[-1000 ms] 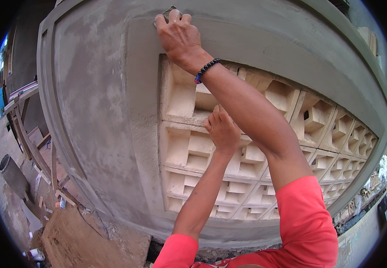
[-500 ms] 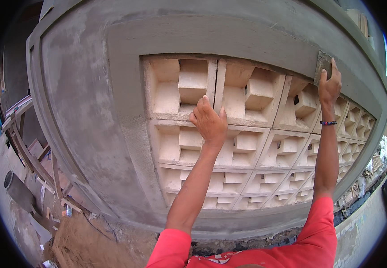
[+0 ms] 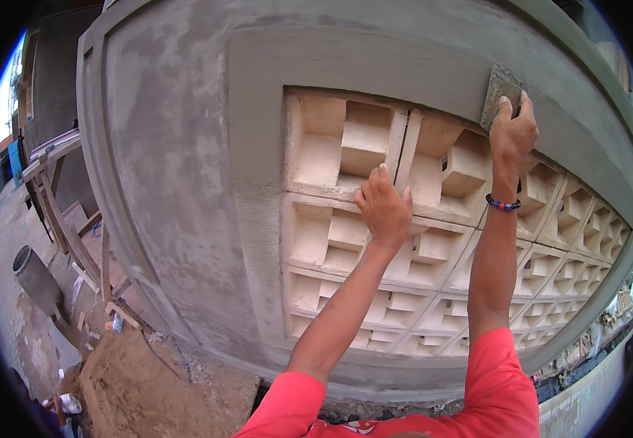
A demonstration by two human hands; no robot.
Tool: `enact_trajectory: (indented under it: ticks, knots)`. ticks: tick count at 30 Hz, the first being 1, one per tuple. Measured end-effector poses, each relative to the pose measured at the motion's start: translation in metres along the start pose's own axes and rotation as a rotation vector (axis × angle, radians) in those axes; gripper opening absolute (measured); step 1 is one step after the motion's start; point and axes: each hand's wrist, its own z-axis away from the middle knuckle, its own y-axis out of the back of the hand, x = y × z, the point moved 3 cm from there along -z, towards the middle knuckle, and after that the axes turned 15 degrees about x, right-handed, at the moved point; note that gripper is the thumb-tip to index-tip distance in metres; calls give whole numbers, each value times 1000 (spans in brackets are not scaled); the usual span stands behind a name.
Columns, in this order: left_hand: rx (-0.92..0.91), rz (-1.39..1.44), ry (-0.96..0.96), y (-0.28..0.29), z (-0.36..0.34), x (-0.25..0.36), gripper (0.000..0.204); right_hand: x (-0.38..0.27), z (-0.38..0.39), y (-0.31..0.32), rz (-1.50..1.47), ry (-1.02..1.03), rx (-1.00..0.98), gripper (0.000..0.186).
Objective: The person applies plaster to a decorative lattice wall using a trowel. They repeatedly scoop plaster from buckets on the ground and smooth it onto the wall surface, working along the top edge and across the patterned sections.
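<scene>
My right hand (image 3: 513, 135) holds a flat, cement-smeared plastering float (image 3: 501, 89) by its back. The float lies against the smooth grey plaster band (image 3: 375, 62) above the openings, close to the band's lower edge. A dark beaded bracelet (image 3: 503, 203) circles my right wrist. Lower and to the left, my left hand (image 3: 388, 208) has its fingers hooked over the ledge of a cream breeze block (image 3: 316, 157), thumb apart. Rows of such blocks fill the framed opening, their hollows showing. My forearms partly cover some blocks.
A wooden trestle (image 3: 68, 212) stands at the left, with a grey cylindrical pipe (image 3: 37, 281) near it. Below lies a heap of brown sand (image 3: 137, 379). Part of another person (image 3: 53, 409) shows at the lower left. A raised moulding (image 3: 119, 182) borders the wall.
My right hand has slid the float leftward along the plaster band. My left hand stays at the block's ledge. The whole view has shifted, so the wall appears farther right.
</scene>
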Motion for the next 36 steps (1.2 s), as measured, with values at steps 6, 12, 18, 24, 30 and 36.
enact_trajectory:
  ticks: [6, 12, 18, 24, 30, 36]
  knots:
    - [-69, 44, 5, -4, 7, -5, 66, -159, 85, -55, -301, 202, -126, 39]
    - [-260, 127, 216, 9, 2, 14, 65, -267, 157, -101, -517, 319, -367, 29]
    - [-181, 152, 142, -3, 4, -22, 63, -234, 105, -48, -757, 199, -127, 38]
    - [-57, 6, 53, -7, 7, 5, 61, -130, 66, -46, -273, 33, -66, 40]
    - [-318, 215, 244, 18, -10, 3, 67, -257, 149, -84, -470, 226, -248, 41]
    - [-47, 113, 15, 28, -19, 11, 64, -272, 155, -83, -1154, -347, -824, 42]
